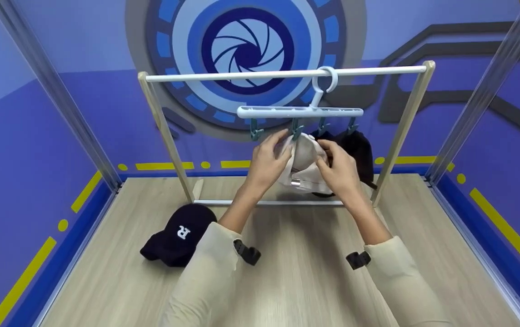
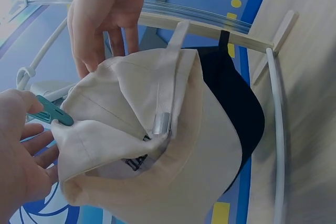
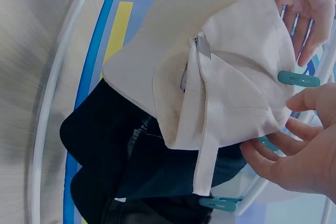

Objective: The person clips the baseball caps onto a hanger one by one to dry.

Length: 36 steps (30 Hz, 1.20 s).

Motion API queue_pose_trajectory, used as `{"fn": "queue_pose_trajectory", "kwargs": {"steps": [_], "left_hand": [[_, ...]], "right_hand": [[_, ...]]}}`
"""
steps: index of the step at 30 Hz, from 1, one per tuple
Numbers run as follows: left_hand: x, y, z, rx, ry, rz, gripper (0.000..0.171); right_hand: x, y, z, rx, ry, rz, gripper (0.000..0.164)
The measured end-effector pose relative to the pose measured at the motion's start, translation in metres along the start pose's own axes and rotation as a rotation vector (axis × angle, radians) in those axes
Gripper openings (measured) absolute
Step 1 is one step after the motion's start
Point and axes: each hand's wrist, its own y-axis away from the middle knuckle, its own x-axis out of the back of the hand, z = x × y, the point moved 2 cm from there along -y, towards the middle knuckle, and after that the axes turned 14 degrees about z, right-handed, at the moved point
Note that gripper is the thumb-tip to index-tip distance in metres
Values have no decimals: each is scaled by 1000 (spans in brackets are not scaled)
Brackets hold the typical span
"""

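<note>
A cream baseball cap (image 1: pixel 306 178) hangs from a green clip (image 2: pixel 53 113) on the white hanger (image 1: pixel 282 112). Its back opening and strap with a metal buckle (image 3: pixel 203 48) face me. My left hand (image 1: pixel 265 162) is at the cap's left side, its fingers extended close beside the clip in the left wrist view. On the other side, my right hand (image 1: pixel 344 171) has its thumb and fingertips right at the cap's edge, the fingers loosely bent and partly behind the fabric. Dark caps (image 3: pixel 173 169) hang behind the cream one, partly hidden by it.
The hanger hooks over the white rail (image 1: pixel 237 76) of a wood-sided rack (image 1: pixel 407 131). A free clip (image 1: pixel 255 131) hangs at the hanger's left end. On the wooden table (image 1: pixel 296 281), a navy cap (image 1: pixel 182 234) with a white letter lies left of the rack. Blue panels stand around.
</note>
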Motion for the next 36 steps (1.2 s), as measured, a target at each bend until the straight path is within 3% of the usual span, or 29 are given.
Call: {"fn": "queue_pose_trajectory", "kwargs": {"steps": [7, 15, 26, 36], "left_hand": [[8, 13, -1, -86, -48, 19, 42], [18, 35, -2, -169, -99, -24, 45], [36, 62, -4, -282, -135, -33, 42], [52, 91, -21, -303, -195, -61, 41]], "right_hand": [[7, 10, -10, 124, 34, 72, 41], [12, 28, -23, 253, 25, 107, 41], [6, 56, -26, 293, 44, 21, 41], [-10, 81, -23, 319, 14, -38, 40]]}}
